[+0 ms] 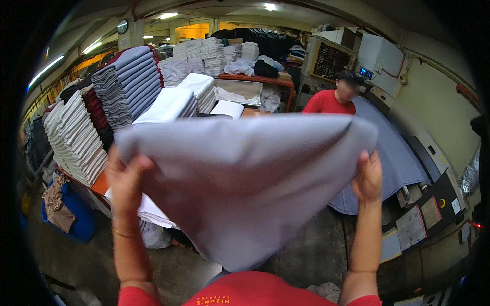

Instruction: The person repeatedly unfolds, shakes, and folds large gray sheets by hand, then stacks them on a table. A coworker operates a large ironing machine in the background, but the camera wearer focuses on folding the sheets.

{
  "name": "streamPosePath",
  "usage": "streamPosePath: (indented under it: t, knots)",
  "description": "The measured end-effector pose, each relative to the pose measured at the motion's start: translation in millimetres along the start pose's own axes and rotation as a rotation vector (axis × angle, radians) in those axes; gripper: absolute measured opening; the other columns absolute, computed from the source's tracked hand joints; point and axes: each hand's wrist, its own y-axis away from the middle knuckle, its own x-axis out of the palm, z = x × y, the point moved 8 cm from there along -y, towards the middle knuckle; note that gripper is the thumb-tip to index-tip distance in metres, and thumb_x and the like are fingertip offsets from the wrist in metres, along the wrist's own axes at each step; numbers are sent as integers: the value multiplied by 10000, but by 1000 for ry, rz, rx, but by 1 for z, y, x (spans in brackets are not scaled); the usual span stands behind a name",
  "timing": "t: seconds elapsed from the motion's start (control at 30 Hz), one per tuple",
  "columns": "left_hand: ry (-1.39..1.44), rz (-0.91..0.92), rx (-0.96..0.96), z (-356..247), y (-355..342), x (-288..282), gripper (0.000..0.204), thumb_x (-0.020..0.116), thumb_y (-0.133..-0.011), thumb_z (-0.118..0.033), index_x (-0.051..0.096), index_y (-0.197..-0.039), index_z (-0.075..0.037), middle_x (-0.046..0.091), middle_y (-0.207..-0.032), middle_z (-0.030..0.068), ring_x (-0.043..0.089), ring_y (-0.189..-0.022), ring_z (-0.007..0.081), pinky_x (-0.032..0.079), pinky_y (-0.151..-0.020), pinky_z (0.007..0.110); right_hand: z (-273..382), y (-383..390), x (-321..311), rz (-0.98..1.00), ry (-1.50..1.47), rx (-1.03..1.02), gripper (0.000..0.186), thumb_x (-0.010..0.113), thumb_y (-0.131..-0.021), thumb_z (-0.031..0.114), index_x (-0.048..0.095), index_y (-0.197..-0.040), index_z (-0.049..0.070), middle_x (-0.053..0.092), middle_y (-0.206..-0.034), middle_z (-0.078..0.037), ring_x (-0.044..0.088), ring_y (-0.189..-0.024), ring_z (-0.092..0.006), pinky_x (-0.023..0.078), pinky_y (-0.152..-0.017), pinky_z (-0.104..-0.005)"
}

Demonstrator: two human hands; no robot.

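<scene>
A large lavender-grey cloth (245, 168) is stretched between my raised hands, its top edge roughly level and its lower part hanging to a point near my red shirt. My left hand (127, 173) grips the cloth's left end, fingers bent at the edge. My right hand (367, 173) pinches the right end, fingers curled. Behind the cloth, folded white linens (162, 102) lie on an orange table (99, 186), next to tall piles of pale blue-grey (137, 81), cream (71, 137) and maroon cloths.
A person in red (326, 103) stands at a long ironing machine (434, 155) with a grey sheet (388, 173) on it, at right. A blue bin (81, 217) holding brown cloth sits on the floor at left. More linen stacks (212, 53) stand at the back.
</scene>
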Motion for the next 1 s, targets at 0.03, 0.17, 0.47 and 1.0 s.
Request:
streamPosePath:
  t: [0.03,0.17,0.47,1.0]
  knots:
    - [78,16,-6,-34,-21,11,437,736,-828,-207,583,-1198,-29,633,-1045,36,598,-914,131,489,-794,268,15,-13,-8,11,154,-15,363,627,-919,243,558,-1211,38,634,-1158,-76,576,-1084,-169,438,-938,-324]
    - [-38,95,52,-96,-98,12,483,616,-905,-370,565,-1183,21,641,-1008,81,604,-875,118,481,-787,242,73,-60,31,-20,127,-215,325,635,-915,221,586,-1162,15,653,-1113,-71,600,-1030,-158,447,-931,-304]
    - [-6,237,-682,102,-250,41,302,680,-867,-260,614,-1076,-53,639,-971,69,573,-923,219,420,-864,374,-76,-209,29,30,207,407,296,677,-879,263,600,-1087,66,656,-997,-60,607,-897,-184,482,-850,-342]
    - [154,373,-235,80,-268,31,564,532,-926,-492,541,-1244,-26,611,-1169,77,565,-1069,195,403,-963,322,-38,-207,63,-103,-67,41,330,615,-923,317,626,-1104,41,637,-1079,-54,568,-998,-162,387,-958,-330]
